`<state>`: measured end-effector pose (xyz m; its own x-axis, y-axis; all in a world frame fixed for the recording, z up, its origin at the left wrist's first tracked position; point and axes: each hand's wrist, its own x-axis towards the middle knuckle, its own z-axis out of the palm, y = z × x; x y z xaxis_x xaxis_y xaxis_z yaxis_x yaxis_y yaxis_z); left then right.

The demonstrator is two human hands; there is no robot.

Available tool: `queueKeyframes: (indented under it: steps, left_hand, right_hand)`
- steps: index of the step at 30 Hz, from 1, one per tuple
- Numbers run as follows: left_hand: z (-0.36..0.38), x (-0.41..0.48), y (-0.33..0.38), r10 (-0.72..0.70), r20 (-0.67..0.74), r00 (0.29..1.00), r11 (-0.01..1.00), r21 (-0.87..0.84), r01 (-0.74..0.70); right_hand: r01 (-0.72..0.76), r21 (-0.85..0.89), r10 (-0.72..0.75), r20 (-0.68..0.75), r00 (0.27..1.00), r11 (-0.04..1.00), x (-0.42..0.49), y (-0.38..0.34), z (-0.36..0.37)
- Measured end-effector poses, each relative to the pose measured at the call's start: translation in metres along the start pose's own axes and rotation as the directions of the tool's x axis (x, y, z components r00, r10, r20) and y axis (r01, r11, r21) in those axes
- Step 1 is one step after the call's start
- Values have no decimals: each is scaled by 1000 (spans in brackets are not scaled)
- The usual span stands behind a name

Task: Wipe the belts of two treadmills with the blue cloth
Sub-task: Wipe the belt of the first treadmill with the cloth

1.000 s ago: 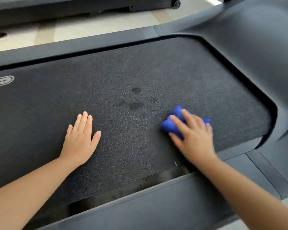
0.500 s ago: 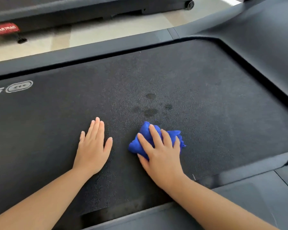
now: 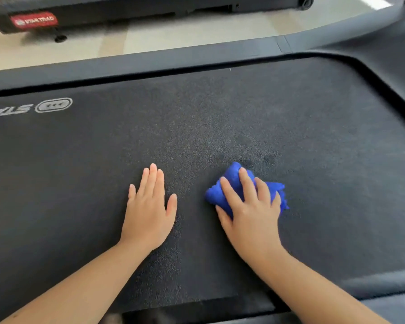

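R hand (image 3: 251, 215) pressing bunched blue cloth (image 3: 229, 183) onto belt (image 3: 220, 118), fingers curled over it; L hand (image 3: 149, 210) flat, fingers straight, just beside.

The lone head camera looks forward and down, close above the treadmill belt (image 3: 220, 125).

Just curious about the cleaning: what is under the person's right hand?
A bunched blue cloth, which the right hand holds against the treadmill belt. The hand covers the cloth's middle; the belt beneath the cloth is hidden.
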<state>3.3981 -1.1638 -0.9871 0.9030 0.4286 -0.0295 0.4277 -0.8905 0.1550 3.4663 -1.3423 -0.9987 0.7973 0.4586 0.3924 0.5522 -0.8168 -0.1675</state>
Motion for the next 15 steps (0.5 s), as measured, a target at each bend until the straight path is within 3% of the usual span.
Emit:
queueKeyframes:
  steps: [10,15]
  left_hand:
    - [5,-1,-5,34,-54,998,998,60,-31]
    - [2,1,-3,28,-32,999,993,117,-24]
  right_hand:
    - [233,126,-238,34,971,964,45,-20,21]
    - [185,143,-210,181,961,972,147,-46,58]
